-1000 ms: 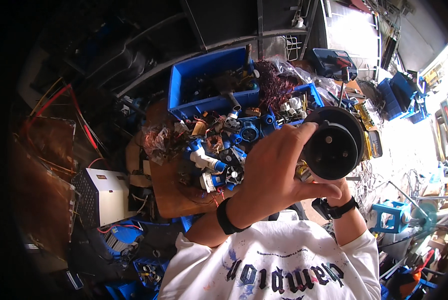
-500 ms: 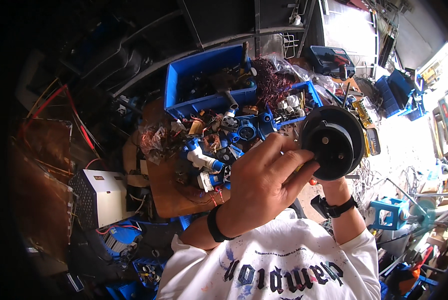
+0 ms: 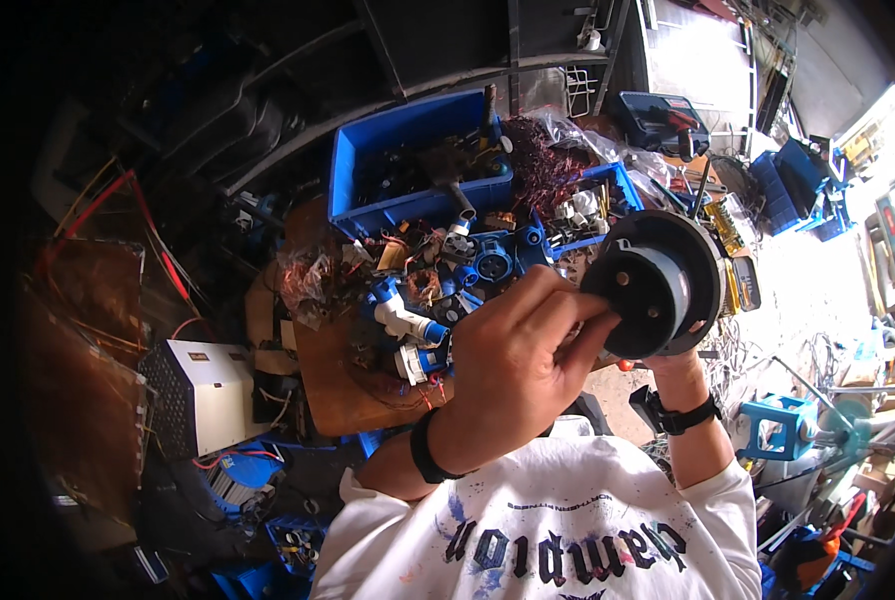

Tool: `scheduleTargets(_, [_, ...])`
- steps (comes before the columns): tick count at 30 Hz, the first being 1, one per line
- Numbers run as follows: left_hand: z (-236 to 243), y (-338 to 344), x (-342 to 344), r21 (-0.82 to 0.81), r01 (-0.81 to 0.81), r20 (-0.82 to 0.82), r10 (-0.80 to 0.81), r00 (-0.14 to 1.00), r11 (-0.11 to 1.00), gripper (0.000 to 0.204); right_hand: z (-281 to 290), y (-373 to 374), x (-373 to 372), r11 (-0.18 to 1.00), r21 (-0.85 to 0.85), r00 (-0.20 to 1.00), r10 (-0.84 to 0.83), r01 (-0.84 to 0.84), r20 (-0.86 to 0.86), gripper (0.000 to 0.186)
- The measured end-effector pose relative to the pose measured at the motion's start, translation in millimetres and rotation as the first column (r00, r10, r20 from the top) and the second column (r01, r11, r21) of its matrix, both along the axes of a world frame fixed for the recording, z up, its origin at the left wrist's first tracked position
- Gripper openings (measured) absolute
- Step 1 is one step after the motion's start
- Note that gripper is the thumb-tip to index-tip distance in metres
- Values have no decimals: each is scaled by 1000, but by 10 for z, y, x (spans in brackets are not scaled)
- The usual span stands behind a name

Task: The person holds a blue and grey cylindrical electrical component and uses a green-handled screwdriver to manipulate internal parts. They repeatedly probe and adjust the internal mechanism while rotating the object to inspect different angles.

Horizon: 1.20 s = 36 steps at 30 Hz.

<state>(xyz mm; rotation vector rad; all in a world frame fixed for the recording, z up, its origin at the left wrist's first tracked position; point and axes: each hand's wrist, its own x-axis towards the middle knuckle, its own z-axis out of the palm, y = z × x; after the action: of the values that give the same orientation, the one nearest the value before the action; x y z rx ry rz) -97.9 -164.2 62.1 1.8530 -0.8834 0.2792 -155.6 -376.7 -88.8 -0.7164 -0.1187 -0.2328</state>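
Note:
A black round industrial plug (image 3: 706, 300) is held up in front of my chest. Its wide flange surrounds a protruding collar, and metal pins show inside the opening, which is turned toward me and to the left. My right hand (image 3: 680, 364) grips it from behind; most of that hand and its fingers are hidden by the flange. My left hand (image 3: 528, 345) is closed in a pinch, thumb and fingertips against the left lower edge of the collar. Whether anything small sits between those fingertips is hidden.
Beyond my hands, a wooden table (image 3: 333, 395) bears a large blue bin (image 3: 418, 208), blue-and-white connectors (image 3: 400, 315), a blue socket (image 3: 494, 262) and tangled copper wire (image 3: 543, 165). A beige metal box (image 3: 208, 390) stands at left, a light-blue stand (image 3: 780, 425) at right.
The plug has tilted and shifted slightly left, its opening facing more leftward. My left fingertips have drawn together and moved a little left, from the opening to the collar's edge.

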Motion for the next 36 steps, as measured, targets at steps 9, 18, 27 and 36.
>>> scheduleTargets(9, [-166,-31,109,-34,-5,-6,5,1000,999,16,173,87,60,990,131,998,-52,47,32,60])
scheduleTargets(18, [-215,-14,136,-49,4,-110,-10,994,999,14,164,70,43,992,83,995,-89,91,-36,63])
scheduleTargets(27, [-255,9,178,-133,24,-246,-57,968,991,11,323,122,36,985,37,984,-165,168,-75,54])
scheduleTargets(36, [-359,33,189,-103,41,-327,-72,942,994,11,459,162,41,984,-10,977,-177,177,-119,54])
